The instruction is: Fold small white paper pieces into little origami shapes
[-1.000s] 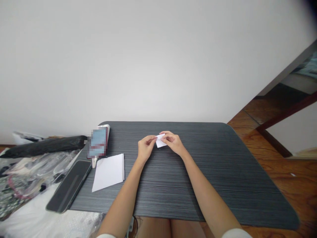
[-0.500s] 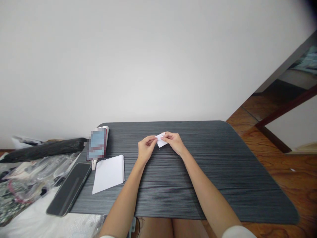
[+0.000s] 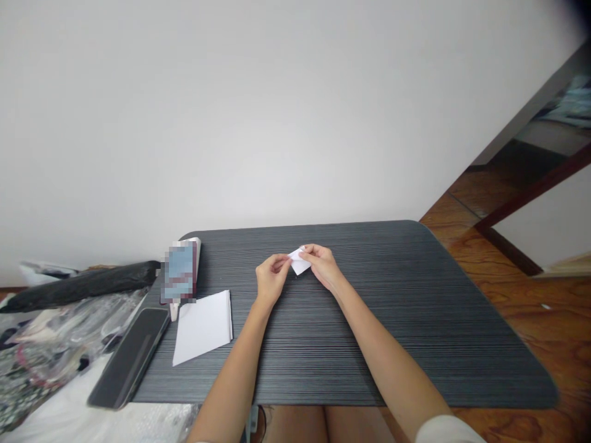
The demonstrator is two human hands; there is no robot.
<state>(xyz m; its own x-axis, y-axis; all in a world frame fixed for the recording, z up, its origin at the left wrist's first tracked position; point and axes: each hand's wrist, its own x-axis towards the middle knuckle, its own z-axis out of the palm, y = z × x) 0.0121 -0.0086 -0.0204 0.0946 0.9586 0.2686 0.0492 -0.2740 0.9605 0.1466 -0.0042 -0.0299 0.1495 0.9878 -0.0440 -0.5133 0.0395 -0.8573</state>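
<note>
A small folded piece of white paper (image 3: 300, 266) is held between both hands, just above the dark table (image 3: 392, 307). My left hand (image 3: 272, 277) pinches its left corner with thumb and fingertips. On the other side, my right hand (image 3: 321, 263) grips the upper right part, its thumb lying on the paper's face. Fine fold details are too small to make out. Left of my left forearm lies a stack of white paper sheets (image 3: 203, 326), flat on the table.
A black smartphone (image 3: 132, 357) rests at the table's left edge, overhanging it. Behind it are a blurred-out box-like item (image 3: 181, 271) and a small pale object (image 3: 174, 311). Plastic-wrapped goods (image 3: 83, 332) and a long black roll (image 3: 87, 286) lie left of the table.
The camera view has tilted slightly. Both hands keep their hold on the small paper, whose visible shape has shifted a little between the fingers.
</note>
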